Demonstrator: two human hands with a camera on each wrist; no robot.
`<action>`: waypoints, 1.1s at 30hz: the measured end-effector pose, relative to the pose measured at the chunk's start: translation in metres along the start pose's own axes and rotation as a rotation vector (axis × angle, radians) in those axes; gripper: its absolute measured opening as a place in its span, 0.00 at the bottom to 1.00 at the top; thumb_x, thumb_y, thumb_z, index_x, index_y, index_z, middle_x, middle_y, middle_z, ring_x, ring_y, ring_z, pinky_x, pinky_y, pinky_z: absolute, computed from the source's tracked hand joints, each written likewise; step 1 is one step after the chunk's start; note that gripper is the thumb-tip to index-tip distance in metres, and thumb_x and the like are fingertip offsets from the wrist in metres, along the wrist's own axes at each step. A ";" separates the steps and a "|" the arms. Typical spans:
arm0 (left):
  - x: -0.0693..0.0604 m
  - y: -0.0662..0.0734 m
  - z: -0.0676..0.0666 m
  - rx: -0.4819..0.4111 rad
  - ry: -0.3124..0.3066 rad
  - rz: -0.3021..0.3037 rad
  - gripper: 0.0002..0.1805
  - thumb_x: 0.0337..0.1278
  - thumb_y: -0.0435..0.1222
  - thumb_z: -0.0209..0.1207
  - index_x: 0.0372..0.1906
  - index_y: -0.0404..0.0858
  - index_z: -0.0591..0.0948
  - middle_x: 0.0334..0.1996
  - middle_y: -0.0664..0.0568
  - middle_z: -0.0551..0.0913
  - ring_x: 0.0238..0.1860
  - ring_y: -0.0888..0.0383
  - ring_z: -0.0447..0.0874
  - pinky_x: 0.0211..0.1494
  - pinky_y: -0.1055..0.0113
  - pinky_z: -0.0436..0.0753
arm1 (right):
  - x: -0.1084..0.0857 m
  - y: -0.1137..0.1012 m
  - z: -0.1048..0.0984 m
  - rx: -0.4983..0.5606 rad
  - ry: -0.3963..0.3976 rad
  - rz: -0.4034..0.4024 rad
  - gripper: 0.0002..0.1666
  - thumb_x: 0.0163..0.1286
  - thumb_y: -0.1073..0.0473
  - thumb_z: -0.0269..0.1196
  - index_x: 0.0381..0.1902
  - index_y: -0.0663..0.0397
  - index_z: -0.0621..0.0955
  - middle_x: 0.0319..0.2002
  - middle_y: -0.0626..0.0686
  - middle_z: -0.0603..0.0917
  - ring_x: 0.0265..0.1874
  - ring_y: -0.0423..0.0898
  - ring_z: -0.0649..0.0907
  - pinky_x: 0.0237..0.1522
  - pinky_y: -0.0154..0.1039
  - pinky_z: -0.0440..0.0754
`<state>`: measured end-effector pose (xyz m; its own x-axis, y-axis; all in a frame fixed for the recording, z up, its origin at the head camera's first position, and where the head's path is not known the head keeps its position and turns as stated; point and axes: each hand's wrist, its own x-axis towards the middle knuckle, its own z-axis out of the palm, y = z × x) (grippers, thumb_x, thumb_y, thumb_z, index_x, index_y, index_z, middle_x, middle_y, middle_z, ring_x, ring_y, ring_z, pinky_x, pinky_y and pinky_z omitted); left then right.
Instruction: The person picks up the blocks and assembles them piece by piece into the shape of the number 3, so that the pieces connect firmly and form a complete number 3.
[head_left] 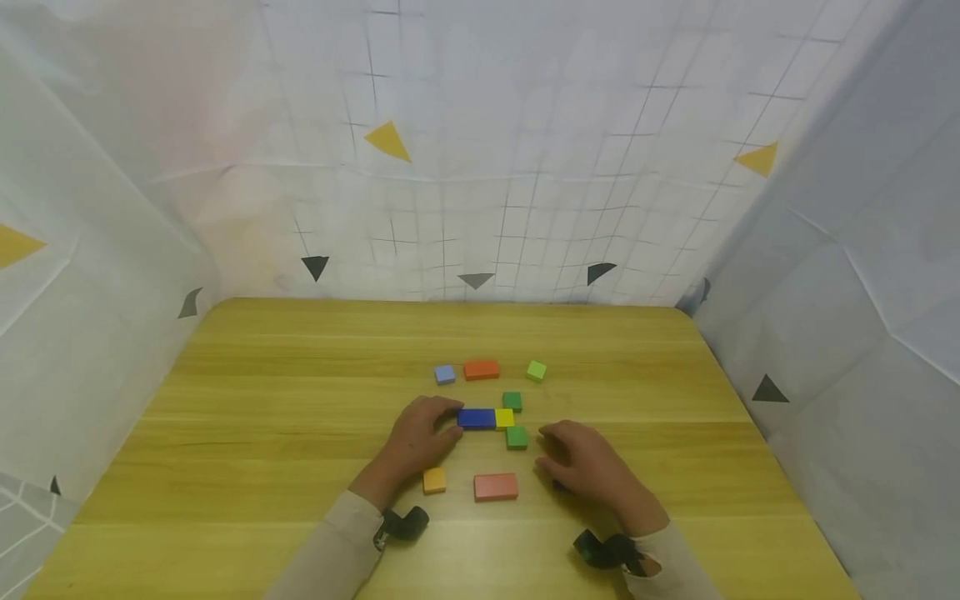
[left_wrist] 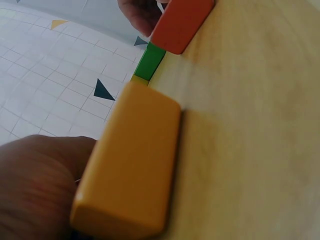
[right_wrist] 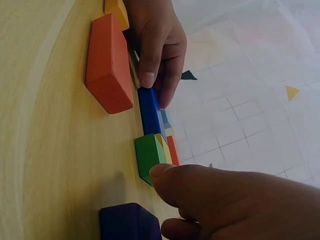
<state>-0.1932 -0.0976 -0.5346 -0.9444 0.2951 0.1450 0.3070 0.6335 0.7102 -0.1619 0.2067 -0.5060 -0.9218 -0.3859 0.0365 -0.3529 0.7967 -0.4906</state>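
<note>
A long blue block [head_left: 476,419] and a small yellow block [head_left: 504,418] lie end to end on the wooden table. Green blocks [head_left: 512,402] [head_left: 517,437] sit against the yellow one, behind and in front. My left hand [head_left: 420,433] pinches the blue block's left end between thumb and fingers, as the right wrist view shows too. Just right of the front green block is my right hand [head_left: 585,462], fingers loosely bent, with nothing held. Beneath that hand, a dark blue-purple block [right_wrist: 127,220] is mostly hidden from the head view.
Near my left wrist lies an orange block [head_left: 434,481]; a salmon-red block [head_left: 496,487] is between the forearms. Farther back are a light blue block [head_left: 445,375], a red-orange block [head_left: 482,370] and a lime block [head_left: 536,372]. White patterned cloth [head_left: 480,217] hangs behind the table.
</note>
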 end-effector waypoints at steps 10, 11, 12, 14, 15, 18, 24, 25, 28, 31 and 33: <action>0.001 -0.001 0.001 0.011 0.003 0.008 0.21 0.61 0.43 0.65 0.59 0.47 0.82 0.53 0.56 0.83 0.56 0.55 0.78 0.62 0.54 0.76 | -0.013 0.002 -0.001 -0.043 0.019 0.013 0.25 0.61 0.50 0.73 0.53 0.53 0.83 0.48 0.49 0.85 0.48 0.46 0.82 0.54 0.50 0.80; 0.001 -0.001 0.001 0.012 0.004 0.011 0.21 0.61 0.43 0.65 0.59 0.47 0.82 0.53 0.56 0.83 0.56 0.55 0.78 0.62 0.54 0.77 | -0.015 0.003 0.000 -0.046 0.021 0.010 0.24 0.61 0.50 0.73 0.53 0.52 0.83 0.47 0.48 0.85 0.47 0.45 0.82 0.53 0.49 0.81; 0.001 -0.002 0.001 0.013 0.006 0.016 0.21 0.61 0.42 0.65 0.59 0.47 0.82 0.53 0.55 0.84 0.56 0.55 0.78 0.62 0.53 0.77 | -0.016 0.003 0.000 -0.047 0.022 0.007 0.24 0.61 0.50 0.73 0.53 0.52 0.83 0.47 0.48 0.85 0.46 0.44 0.82 0.52 0.48 0.81; 0.001 -0.002 0.001 0.015 0.008 0.017 0.21 0.61 0.42 0.65 0.59 0.46 0.82 0.53 0.55 0.84 0.56 0.55 0.78 0.62 0.53 0.77 | -0.018 0.005 0.000 -0.045 0.026 -0.002 0.24 0.61 0.51 0.73 0.53 0.52 0.83 0.46 0.46 0.85 0.44 0.41 0.82 0.51 0.46 0.82; 0.001 -0.002 0.001 0.015 0.008 0.016 0.21 0.61 0.42 0.65 0.59 0.46 0.82 0.53 0.55 0.84 0.56 0.55 0.78 0.62 0.53 0.77 | -0.018 0.005 0.000 -0.048 0.028 -0.009 0.24 0.61 0.51 0.73 0.53 0.52 0.83 0.45 0.46 0.84 0.44 0.41 0.82 0.50 0.46 0.82; 0.000 -0.002 0.001 0.013 0.002 0.008 0.21 0.62 0.42 0.65 0.59 0.46 0.81 0.53 0.55 0.83 0.56 0.55 0.78 0.62 0.54 0.76 | -0.020 0.005 0.000 -0.047 0.031 -0.024 0.24 0.61 0.51 0.73 0.53 0.53 0.83 0.45 0.46 0.85 0.43 0.40 0.81 0.49 0.45 0.82; 0.000 -0.002 0.001 0.014 -0.004 -0.003 0.21 0.62 0.43 0.64 0.60 0.47 0.81 0.54 0.56 0.83 0.56 0.55 0.77 0.62 0.54 0.76 | -0.021 0.004 -0.001 -0.042 0.023 -0.019 0.25 0.60 0.50 0.73 0.53 0.54 0.83 0.45 0.47 0.85 0.43 0.40 0.81 0.49 0.46 0.82; 0.000 -0.002 0.001 0.013 -0.004 -0.001 0.21 0.62 0.43 0.64 0.60 0.47 0.81 0.54 0.56 0.83 0.56 0.55 0.77 0.62 0.54 0.76 | -0.022 0.004 -0.001 -0.043 0.025 -0.019 0.25 0.60 0.50 0.73 0.53 0.54 0.83 0.45 0.47 0.85 0.43 0.41 0.81 0.49 0.46 0.82; 0.000 -0.003 0.001 0.008 -0.002 0.009 0.21 0.62 0.43 0.65 0.59 0.46 0.81 0.54 0.55 0.83 0.56 0.55 0.77 0.63 0.54 0.76 | -0.026 0.006 -0.002 -0.032 0.033 -0.009 0.24 0.60 0.50 0.73 0.52 0.53 0.83 0.45 0.46 0.85 0.44 0.43 0.82 0.51 0.48 0.82; 0.000 -0.002 0.001 0.009 0.002 0.022 0.21 0.61 0.42 0.65 0.59 0.45 0.82 0.54 0.55 0.84 0.56 0.54 0.78 0.63 0.54 0.76 | -0.033 0.008 -0.003 -0.008 0.045 -0.005 0.24 0.59 0.50 0.74 0.52 0.51 0.83 0.46 0.46 0.84 0.46 0.44 0.82 0.52 0.49 0.82; 0.000 -0.002 0.000 0.014 0.005 0.026 0.21 0.61 0.42 0.65 0.59 0.45 0.82 0.54 0.54 0.84 0.56 0.54 0.78 0.62 0.54 0.76 | -0.037 0.010 -0.003 0.021 0.037 0.006 0.25 0.59 0.50 0.74 0.53 0.51 0.83 0.47 0.46 0.84 0.48 0.45 0.82 0.55 0.50 0.81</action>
<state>-0.1942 -0.0986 -0.5361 -0.9367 0.3078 0.1671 0.3331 0.6353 0.6967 -0.1322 0.2301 -0.5091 -0.9294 -0.3634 0.0651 -0.3441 0.7891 -0.5089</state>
